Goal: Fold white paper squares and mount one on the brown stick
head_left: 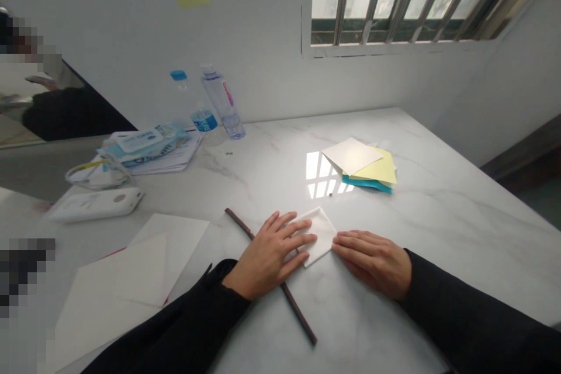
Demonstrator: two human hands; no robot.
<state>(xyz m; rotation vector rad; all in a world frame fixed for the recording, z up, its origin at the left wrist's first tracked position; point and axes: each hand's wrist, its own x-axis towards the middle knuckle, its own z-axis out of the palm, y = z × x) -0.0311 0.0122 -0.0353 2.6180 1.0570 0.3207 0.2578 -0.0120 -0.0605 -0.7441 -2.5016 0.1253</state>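
A small folded white paper [321,230] lies on the white marble table [438,210] in front of me. My left hand [272,254] lies flat on the paper's left part, fingers stretched out and pressing it down. My right hand [372,260] rests flat on the table, its fingertips touching the paper's right edge. A thin dark stick [298,310] lies diagonally on the table and passes under my left hand. Both sleeves are black.
A stack of white, yellow and blue paper sheets [363,168] lies further back. Two water bottles [221,102], a wipes pack [144,143], a white device [99,203] and large white sheets [131,280] sit to the left. Another person's dark sleeve [65,111] shows at far left.
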